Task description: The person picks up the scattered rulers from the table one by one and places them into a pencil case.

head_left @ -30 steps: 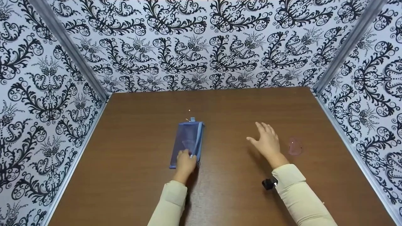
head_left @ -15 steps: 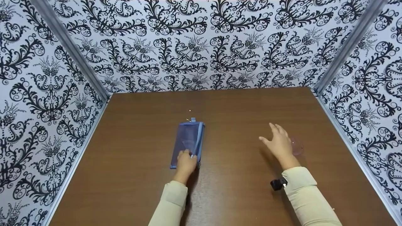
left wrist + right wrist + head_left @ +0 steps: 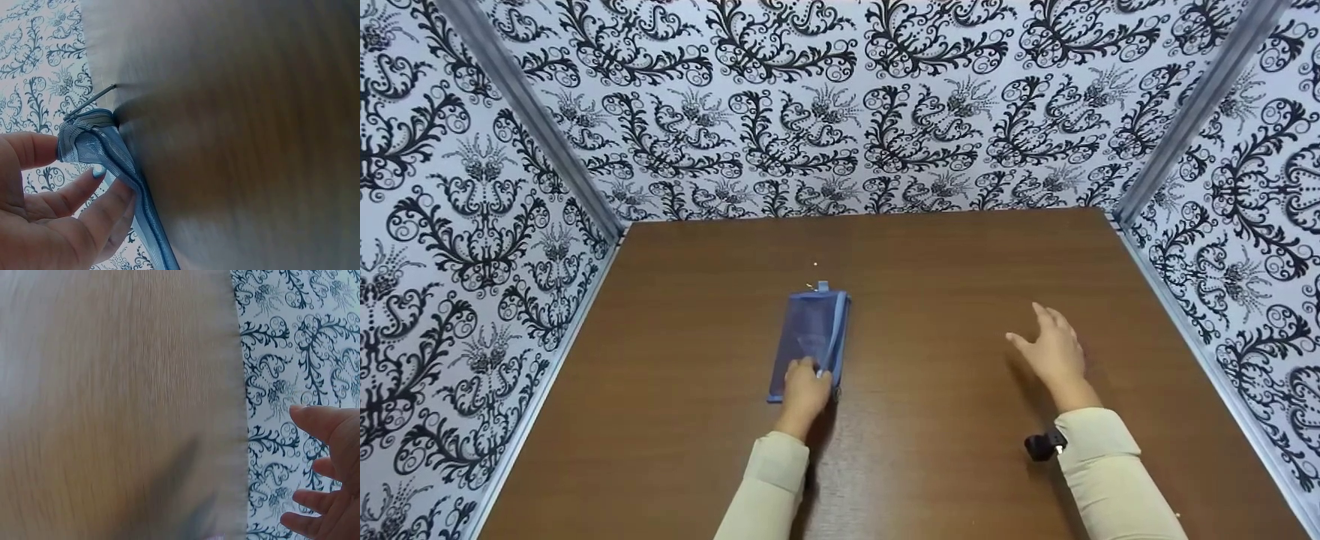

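A blue see-through zip pouch point(image 3: 810, 322) lies flat on the wooden table, left of the middle. My left hand point(image 3: 805, 388) holds its near right corner. In the left wrist view, the thumb is at the end of the zip edge point(image 3: 140, 191) and the fingers are against the pouch's side, holding the edge raised and slightly parted. The zip pull point(image 3: 90, 102) sticks out from the corner. My right hand point(image 3: 1056, 358) hovers over the right part of the table, fingers spread with nothing in them. The clear pinkish object seen there earlier is now hidden behind that hand.
Patterned panels point(image 3: 825, 112) wall in the brown table point(image 3: 930, 442) at the back and both sides, with grey metal posts point(image 3: 1170, 135) at the corners. A black wrist camera point(image 3: 1041, 447) sits by the right cuff.
My right hand has moved to the right, with its fingers spread, and now covers the clear pinkish object. The left hand and the pouch have stayed put.
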A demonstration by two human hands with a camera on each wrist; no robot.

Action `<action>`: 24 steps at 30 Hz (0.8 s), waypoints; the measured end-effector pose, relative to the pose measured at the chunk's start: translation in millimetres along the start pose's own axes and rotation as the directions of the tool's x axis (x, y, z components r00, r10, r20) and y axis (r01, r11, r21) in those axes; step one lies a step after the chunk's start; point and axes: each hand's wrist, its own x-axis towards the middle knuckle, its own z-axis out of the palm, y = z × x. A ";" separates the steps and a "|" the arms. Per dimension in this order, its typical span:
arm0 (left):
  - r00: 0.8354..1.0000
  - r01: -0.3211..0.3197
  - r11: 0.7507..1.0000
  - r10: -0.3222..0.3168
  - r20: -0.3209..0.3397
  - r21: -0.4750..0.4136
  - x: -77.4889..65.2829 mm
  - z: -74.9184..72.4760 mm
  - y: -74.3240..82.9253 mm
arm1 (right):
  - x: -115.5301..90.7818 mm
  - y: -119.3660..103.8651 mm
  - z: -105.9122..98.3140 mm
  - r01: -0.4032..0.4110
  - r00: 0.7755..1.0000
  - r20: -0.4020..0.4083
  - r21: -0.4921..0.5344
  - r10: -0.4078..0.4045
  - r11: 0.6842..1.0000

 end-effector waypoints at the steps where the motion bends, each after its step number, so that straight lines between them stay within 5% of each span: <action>1: 1.000 -0.004 1.000 0.004 -0.001 -0.002 0.1 0.1 0.1 | -0.6 2.5 -1.1 -0.004 1.000 0.000 0.003 0.004 1.000; 24: 1.000 0.012 0.999 -0.013 0.013 0.036 1.1 -0.6 1.0 | -5.2 33.0 -18.2 -0.117 0.992 -0.034 0.067 0.119 0.991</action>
